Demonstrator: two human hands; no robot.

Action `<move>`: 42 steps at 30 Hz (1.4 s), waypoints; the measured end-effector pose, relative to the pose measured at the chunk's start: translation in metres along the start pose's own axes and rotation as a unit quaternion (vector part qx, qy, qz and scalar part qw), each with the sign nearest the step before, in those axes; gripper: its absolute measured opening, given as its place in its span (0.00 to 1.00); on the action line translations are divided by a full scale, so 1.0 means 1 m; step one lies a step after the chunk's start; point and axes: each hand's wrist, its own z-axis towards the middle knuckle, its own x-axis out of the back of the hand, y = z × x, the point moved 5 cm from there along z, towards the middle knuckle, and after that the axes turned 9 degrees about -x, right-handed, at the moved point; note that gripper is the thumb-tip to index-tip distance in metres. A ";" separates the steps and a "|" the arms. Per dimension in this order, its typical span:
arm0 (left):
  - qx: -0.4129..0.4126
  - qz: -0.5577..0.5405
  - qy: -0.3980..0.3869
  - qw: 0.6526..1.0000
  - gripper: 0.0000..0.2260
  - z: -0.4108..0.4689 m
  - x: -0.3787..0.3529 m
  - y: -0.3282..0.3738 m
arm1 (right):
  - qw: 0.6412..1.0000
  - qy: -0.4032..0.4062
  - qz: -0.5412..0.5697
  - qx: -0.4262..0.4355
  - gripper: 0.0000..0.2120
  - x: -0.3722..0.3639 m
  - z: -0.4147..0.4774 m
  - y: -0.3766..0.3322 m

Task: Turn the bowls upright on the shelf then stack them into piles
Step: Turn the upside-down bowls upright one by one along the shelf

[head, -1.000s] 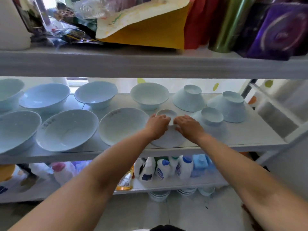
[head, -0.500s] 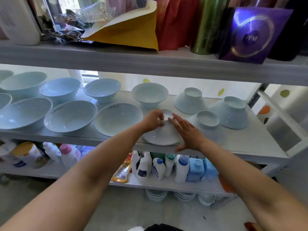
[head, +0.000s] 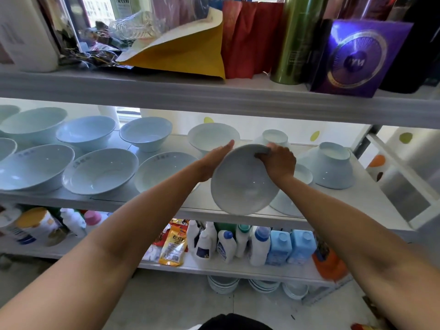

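Head: bowl [head: 240, 186] in right hand [head: 277, 163] (apparently)

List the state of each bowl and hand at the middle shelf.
Held bowl: tilted, inside facing camera.
Left hand: flat against its side.
Right hand: grips its rim.
Rightmost bowl: upside down.
Back-right bowl: upside down.
Front-right bowl: upside down, partly hidden.
Left bowls: upright, unstacked.

A white shelving unit [head: 214, 96] fills the view. Behind it stands a white wall [head: 333, 133] dotted with yellow-green spots, and daylight comes through a window [head: 95, 10] at upper left. Below lies a grey floor [head: 166, 303].
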 end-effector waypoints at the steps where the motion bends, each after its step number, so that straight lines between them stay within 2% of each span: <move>1: 0.004 -0.046 0.003 0.999 0.26 0.000 0.004 -0.003 | 1.000 -0.020 0.012 -0.020 0.19 -0.004 0.002 0.001; 3: 0.013 -0.071 0.014 0.997 0.27 -0.001 0.013 -0.007 | 0.996 -0.063 0.033 -0.058 0.18 -0.017 0.002 0.007; 6: 0.000 0.047 0.018 0.999 0.20 -0.001 0.022 -0.008 | 0.989 -0.103 0.041 -0.103 0.18 -0.035 0.000 0.011; 9: -0.021 0.136 0.059 0.989 0.10 -0.001 0.027 -0.012 | 0.983 -0.130 0.038 -0.127 0.19 -0.050 -0.001 0.010; 18: -0.052 0.316 0.112 0.940 0.11 0.015 0.035 -0.025 | 0.981 -0.141 0.027 -0.132 0.18 -0.063 0.014 0.003; 23: -0.047 0.380 0.112 0.917 0.17 0.024 0.036 -0.032 | 0.984 -0.143 0.034 -0.103 0.12 -0.075 0.019 0.004; 26: -0.039 0.427 0.106 0.897 0.17 0.032 0.037 -0.034 | 0.982 -0.160 0.029 -0.093 0.16 -0.084 0.019 0.007; 31: -0.021 0.540 0.051 0.840 0.17 0.045 0.036 -0.043 | 0.975 -0.204 0.018 -0.091 0.23 -0.094 0.016 0.011; 34: -0.033 0.575 0.040 0.817 0.16 0.050 0.031 -0.044 | 0.982 -0.187 0.002 -0.033 0.24 -0.088 0.014 0.011; 36: -0.047 0.586 0.047 0.808 0.16 0.055 0.026 -0.043 | 0.989 -0.148 -0.012 0.025 0.24 -0.078 0.012 0.014; 39: -0.093 0.576 0.070 0.809 0.20 0.063 0.010 -0.039 | 0.990 -0.080 -0.063 0.102 0.27 -0.063 0.003 0.031; 42: -0.166 0.553 0.062 0.814 0.24 0.069 -0.022 -0.029 | 0.991 -0.048 -0.094 0.087 0.29 -0.053 -0.004 0.067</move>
